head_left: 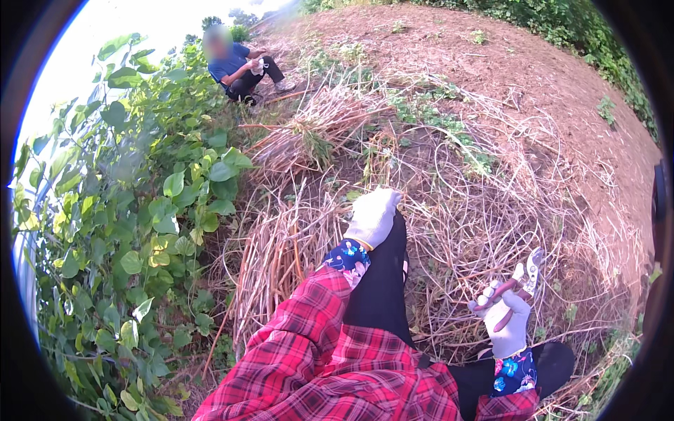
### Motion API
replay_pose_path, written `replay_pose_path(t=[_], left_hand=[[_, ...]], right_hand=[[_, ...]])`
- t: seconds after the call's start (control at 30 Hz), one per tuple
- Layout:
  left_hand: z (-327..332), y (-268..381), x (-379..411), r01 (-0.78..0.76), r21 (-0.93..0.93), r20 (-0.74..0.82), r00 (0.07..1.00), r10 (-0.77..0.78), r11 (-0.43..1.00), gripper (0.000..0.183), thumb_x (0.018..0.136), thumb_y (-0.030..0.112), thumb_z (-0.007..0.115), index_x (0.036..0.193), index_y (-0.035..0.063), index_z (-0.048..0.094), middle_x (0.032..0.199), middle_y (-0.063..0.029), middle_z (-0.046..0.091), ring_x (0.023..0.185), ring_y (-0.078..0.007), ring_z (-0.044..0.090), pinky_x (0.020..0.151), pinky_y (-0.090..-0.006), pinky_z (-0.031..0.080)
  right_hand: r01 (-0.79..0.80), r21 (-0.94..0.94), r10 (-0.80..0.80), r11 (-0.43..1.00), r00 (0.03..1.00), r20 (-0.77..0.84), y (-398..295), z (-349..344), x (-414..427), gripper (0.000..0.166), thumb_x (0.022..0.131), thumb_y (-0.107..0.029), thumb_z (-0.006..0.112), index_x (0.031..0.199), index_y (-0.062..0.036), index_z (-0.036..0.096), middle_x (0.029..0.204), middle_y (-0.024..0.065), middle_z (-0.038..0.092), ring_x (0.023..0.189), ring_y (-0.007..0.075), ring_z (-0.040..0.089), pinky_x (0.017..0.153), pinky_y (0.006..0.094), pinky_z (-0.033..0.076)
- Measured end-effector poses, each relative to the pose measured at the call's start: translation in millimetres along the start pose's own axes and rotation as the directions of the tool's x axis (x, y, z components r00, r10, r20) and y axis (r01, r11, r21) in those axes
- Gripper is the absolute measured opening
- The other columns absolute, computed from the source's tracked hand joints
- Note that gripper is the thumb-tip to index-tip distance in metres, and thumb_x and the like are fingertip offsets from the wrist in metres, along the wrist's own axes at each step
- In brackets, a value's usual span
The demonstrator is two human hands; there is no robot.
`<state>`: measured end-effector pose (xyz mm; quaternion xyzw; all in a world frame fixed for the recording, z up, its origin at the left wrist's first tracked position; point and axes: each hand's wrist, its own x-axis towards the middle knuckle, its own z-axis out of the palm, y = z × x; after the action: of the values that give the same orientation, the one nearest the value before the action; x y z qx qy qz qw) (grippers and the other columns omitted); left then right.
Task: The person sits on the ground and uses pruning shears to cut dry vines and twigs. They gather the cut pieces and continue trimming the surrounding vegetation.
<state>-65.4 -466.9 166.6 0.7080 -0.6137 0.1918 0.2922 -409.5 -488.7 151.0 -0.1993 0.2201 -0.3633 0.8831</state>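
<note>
My right hand (503,318), in a white knit glove, is closed around the dark red handles of a pair of pruning shears (529,276). Their metal blades point up and away, over a tangle of dry vines (447,252). My left hand (373,218), also gloved, is at my bent knee in black trousers. Its fingers are turned away from view, so whether they hold anything is hidden. Just left of that arm lies a bundle of cut dry stalks (268,258). Another heap of cut stalks (321,123) lies farther ahead.
Dense leafy vines (174,210) rise along my left side. A person (237,68) in a blue shirt sits low beyond the farther heap, holding something white. Bare brown soil (500,68) slopes up at the right, bordered by green bushes (568,31).
</note>
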Motion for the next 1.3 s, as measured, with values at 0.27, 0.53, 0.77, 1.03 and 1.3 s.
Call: replay_pose_path(t=[0.27, 0.53, 0.77, 1.03, 1.3], left_hand=[[0.2, -5.2, -1.0, -0.005, -0.001, -0.055, 0.998, 0.005, 1.0, 0.01, 0.084, 0.015, 0.058, 0.078, 0.0076, 0.06, 0.068, -0.0111, 0.058, 0.062, -0.0306, 0.058, 0.055, -0.0398, 0.046], [-0.9, -8.2, -2.6, 0.019, 0.016, -0.033, 0.999, -0.019, 1.0, 0.01, 0.084, 0.015, 0.058, 0.078, 0.0072, 0.06, 0.067, -0.0116, 0.058, 0.062, -0.0311, 0.058, 0.055, -0.0399, 0.046], [-1.4, -10.9, -4.3, -0.001, -0.014, -0.073, 0.997, 0.0, 1.0, 0.012, 0.085, 0.016, 0.057, 0.078, 0.0069, 0.06, 0.068, -0.012, 0.057, 0.062, -0.0317, 0.058, 0.055, -0.04, 0.046], [2.4, -15.8, -7.9, 0.054, 0.001, 0.016, 0.998, -0.054, 0.999, 0.012, 0.086, 0.016, 0.053, 0.083, 0.007, 0.061, 0.074, -0.0124, 0.06, 0.07, -0.032, 0.059, 0.062, -0.0409, 0.046], [-1.2, -8.4, -3.4, 0.027, 0.065, -0.045, 0.999, -0.025, 0.998, 0.014, 0.086, 0.018, 0.057, 0.076, 0.0081, 0.058, 0.068, -0.0115, 0.057, 0.062, -0.0319, 0.058, 0.055, -0.0401, 0.046]], right_hand=[[-0.038, -0.017, 0.039, 0.999, 0.999, 0.019, 3.1, 5.8, 4.2, 0.034, 0.072, -0.023, 0.061, 0.1, -0.0055, 0.052, 0.084, 0.0084, 0.053, 0.079, 0.0251, 0.056, 0.076, 0.0463, 0.044], [-0.076, 0.049, 0.076, 0.996, 0.997, 0.013, 8.2, -12.4, 9.7, 0.034, 0.072, -0.019, 0.06, 0.101, -0.0048, 0.049, 0.084, 0.0086, 0.052, 0.078, 0.025, 0.054, 0.077, 0.0459, 0.043], [-0.099, 0.013, 0.099, 0.995, 0.995, 0.017, 7.2, -12.3, 10.0, 0.03, 0.072, -0.019, 0.06, 0.097, -0.0034, 0.052, 0.086, 0.0094, 0.052, 0.081, 0.0255, 0.054, 0.08, 0.0486, 0.044], [-0.123, 0.058, 0.121, 0.991, 0.992, 0.042, 7.6, -12.4, 11.0, 0.028, 0.075, -0.017, 0.06, 0.099, -0.0028, 0.054, 0.083, 0.0115, 0.056, 0.082, 0.0276, 0.057, 0.082, 0.0509, 0.047], [-0.082, 0.006, 0.082, 0.997, 0.997, -0.005, 12.6, -27.2, 12.4, 0.029, 0.076, -0.014, 0.059, 0.102, -0.0015, 0.053, 0.088, 0.0131, 0.057, 0.083, 0.0329, 0.058, 0.082, 0.0554, 0.047]])
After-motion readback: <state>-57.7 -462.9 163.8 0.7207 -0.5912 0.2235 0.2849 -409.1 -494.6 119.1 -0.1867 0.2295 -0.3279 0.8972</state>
